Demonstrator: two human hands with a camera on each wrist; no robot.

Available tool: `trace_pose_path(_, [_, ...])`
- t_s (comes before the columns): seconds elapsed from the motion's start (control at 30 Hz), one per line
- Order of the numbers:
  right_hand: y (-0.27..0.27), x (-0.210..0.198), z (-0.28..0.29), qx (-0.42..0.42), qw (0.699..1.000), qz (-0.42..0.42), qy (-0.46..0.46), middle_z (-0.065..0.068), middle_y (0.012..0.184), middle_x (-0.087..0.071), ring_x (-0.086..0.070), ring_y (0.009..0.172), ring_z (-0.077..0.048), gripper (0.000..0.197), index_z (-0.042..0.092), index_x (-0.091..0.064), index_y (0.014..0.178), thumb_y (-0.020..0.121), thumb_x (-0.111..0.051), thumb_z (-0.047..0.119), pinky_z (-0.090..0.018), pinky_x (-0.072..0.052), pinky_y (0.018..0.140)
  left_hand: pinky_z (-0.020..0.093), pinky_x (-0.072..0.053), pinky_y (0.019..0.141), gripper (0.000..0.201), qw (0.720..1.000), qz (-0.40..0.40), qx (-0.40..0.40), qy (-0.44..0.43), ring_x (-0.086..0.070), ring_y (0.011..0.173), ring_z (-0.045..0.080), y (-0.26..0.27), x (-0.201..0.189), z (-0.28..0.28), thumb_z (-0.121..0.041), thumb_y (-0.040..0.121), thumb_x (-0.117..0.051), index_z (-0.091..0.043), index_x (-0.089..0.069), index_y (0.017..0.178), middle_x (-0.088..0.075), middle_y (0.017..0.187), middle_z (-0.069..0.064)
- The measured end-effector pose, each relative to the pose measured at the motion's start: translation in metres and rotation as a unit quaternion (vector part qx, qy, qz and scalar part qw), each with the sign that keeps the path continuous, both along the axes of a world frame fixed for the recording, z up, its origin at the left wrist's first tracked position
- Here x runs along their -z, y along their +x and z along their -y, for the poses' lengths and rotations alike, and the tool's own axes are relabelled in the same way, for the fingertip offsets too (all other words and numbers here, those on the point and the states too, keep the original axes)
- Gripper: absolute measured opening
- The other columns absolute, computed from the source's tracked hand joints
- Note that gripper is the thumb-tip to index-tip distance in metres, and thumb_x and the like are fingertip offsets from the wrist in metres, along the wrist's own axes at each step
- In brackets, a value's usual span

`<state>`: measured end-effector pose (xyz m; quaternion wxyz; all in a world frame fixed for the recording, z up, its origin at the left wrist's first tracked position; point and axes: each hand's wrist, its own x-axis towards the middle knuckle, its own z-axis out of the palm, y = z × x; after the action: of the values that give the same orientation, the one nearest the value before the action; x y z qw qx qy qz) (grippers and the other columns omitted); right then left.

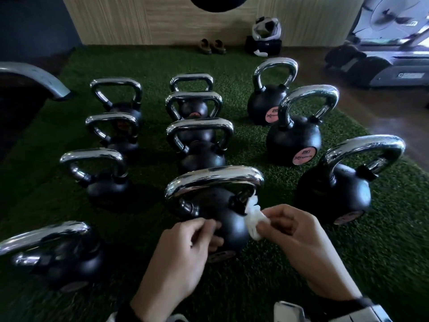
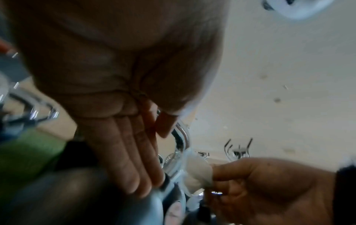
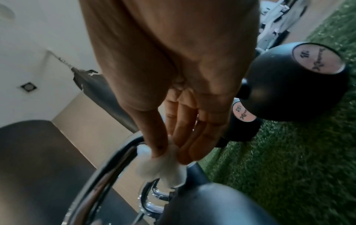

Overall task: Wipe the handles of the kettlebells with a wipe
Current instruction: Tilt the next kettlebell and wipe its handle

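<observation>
Several black kettlebells with chrome handles stand in rows on green turf [image 1: 267,263]. The nearest centre kettlebell [image 1: 227,226] has its handle [image 1: 213,180] arching just beyond my hands. My right hand [image 1: 267,223] pinches a crumpled white wipe [image 1: 251,217] against the right foot of that handle, where it joins the ball. In the right wrist view, the thumb and fingers of my right hand [image 3: 167,152] squeeze the wipe [image 3: 163,166] beside the handle [image 3: 108,175]. My left hand [image 1: 206,228] rests on the ball's front; its fingers [image 2: 134,175] lie nearly straight on it.
More kettlebells flank the centre one: a left row [image 1: 102,177], a right row [image 1: 334,189] with pink labels, one at near left [image 1: 60,254]. A pair of shoes [image 1: 212,46] and a bag [image 1: 264,40] sit by the wood wall. A treadmill [image 1: 394,61] stands far right.
</observation>
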<state>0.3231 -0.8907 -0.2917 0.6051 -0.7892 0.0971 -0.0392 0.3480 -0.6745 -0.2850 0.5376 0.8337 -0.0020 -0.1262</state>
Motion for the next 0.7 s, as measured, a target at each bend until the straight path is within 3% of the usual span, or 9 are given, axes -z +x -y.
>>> trace_pose_path(0.07, [-0.008,-0.008,-0.006,-0.05,0.999,0.004,0.014,-0.005,0.081,-0.078,-0.072,0.077,-0.018,0.021,0.026,-0.077,0.088,0.079,-0.084,0.008,-0.041,-0.055,0.08,0.024,-0.062,0.072,0.038,0.976,-0.121,-0.005,-0.182,-0.078,0.09,0.014,-0.004,-0.002,0.012,-0.046,0.092,-0.053,-0.021,-0.076,0.109,-0.081,0.095,0.003])
trace_pose_path(0.13, [-0.01,-0.014,-0.009,-0.089,0.996,0.004,-0.02,-0.003,0.081,-0.075,-0.07,0.072,-0.015,0.021,0.027,-0.078,0.084,0.075,-0.088,0.01,-0.037,-0.055,0.074,0.027,-0.063,0.078,0.047,0.954,-0.167,0.025,-0.247,-0.078,0.097,0.021,-0.006,0.0,0.018,-0.048,0.092,-0.051,-0.013,-0.078,0.108,-0.08,0.104,0.01])
trace_pose_path(0.27, [-0.004,-0.016,-0.018,-0.07,0.993,0.056,-0.079,0.001,0.077,-0.072,-0.069,0.07,-0.023,0.023,0.025,-0.073,0.083,0.071,-0.092,0.021,-0.045,-0.06,0.068,0.028,-0.062,0.081,0.033,0.944,-0.143,0.027,-0.295,-0.077,0.101,0.022,-0.007,0.0,0.02,-0.039,0.087,-0.061,-0.018,-0.085,0.097,-0.079,0.105,0.017])
trace_pose_path(0.33, [-0.001,-0.017,-0.024,-0.034,0.99,0.095,-0.099,0.002,0.072,-0.068,-0.063,0.061,-0.019,0.028,0.023,-0.065,0.082,0.071,-0.091,0.026,-0.037,-0.055,0.058,0.034,-0.063,0.087,0.026,0.941,-0.122,0.01,-0.314,-0.075,0.105,0.026,-0.007,0.002,0.021,-0.034,0.085,-0.067,-0.019,-0.085,0.097,-0.079,0.105,0.014])
trace_pose_path(0.4, [0.001,-0.018,-0.025,-0.049,0.989,0.101,-0.096,0.002,0.073,-0.065,-0.059,0.06,-0.018,0.031,0.023,-0.062,0.087,0.073,-0.089,0.027,-0.031,-0.051,0.055,0.039,-0.062,0.091,0.02,0.941,-0.091,-0.013,-0.325,-0.075,0.104,0.03,-0.009,-0.001,0.022,-0.029,0.085,-0.07,-0.022,-0.085,0.096,-0.08,0.102,0.012])
trace_pose_path(0.47, [0.004,-0.017,-0.018,-0.084,0.991,0.092,-0.037,0.0,0.078,-0.066,-0.058,0.064,-0.02,0.03,0.022,-0.062,0.094,0.077,-0.087,0.019,-0.033,-0.05,0.06,0.03,-0.062,0.09,0.015,0.956,-0.002,-0.031,-0.292,-0.077,0.101,0.022,-0.012,-0.007,0.02,-0.024,0.086,-0.072,-0.024,-0.086,0.092,-0.081,0.098,0.003])
trace_pose_path(0.53, [0.009,-0.009,-0.005,-0.046,0.993,0.102,0.04,-0.002,0.08,-0.066,-0.056,0.069,-0.019,0.027,0.017,-0.062,0.096,0.082,-0.08,0.003,-0.031,-0.048,0.064,0.017,-0.057,0.088,0.015,0.963,0.138,-0.059,-0.224,-0.076,0.1,0.009,-0.015,-0.016,0.016,-0.02,0.088,-0.073,-0.025,-0.083,0.098,-0.081,0.1,-0.009])
trace_pose_path(0.6, [0.02,0.004,0.006,0.035,0.993,0.089,0.064,-0.002,0.086,-0.068,-0.06,0.073,-0.018,0.033,0.02,-0.063,0.101,0.082,-0.078,-0.002,-0.028,-0.05,0.066,0.016,-0.058,0.087,0.019,0.941,0.276,-0.097,-0.171,-0.075,0.102,0.006,-0.016,-0.027,0.011,-0.015,0.092,-0.073,-0.017,-0.079,0.111,-0.079,0.109,-0.009])
trace_pose_path(0.7, [0.039,0.025,0.002,0.038,0.998,0.02,0.051,-0.001,0.105,-0.073,-0.074,0.092,-0.018,0.05,0.03,-0.062,0.116,0.076,-0.087,0.013,-0.035,-0.061,0.08,0.03,-0.062,0.089,0.023,0.871,0.482,-0.094,-0.017,-0.073,0.111,0.01,-0.002,-0.043,0.007,-0.01,0.098,-0.07,-0.006,-0.075,0.12,-0.075,0.121,0.0])
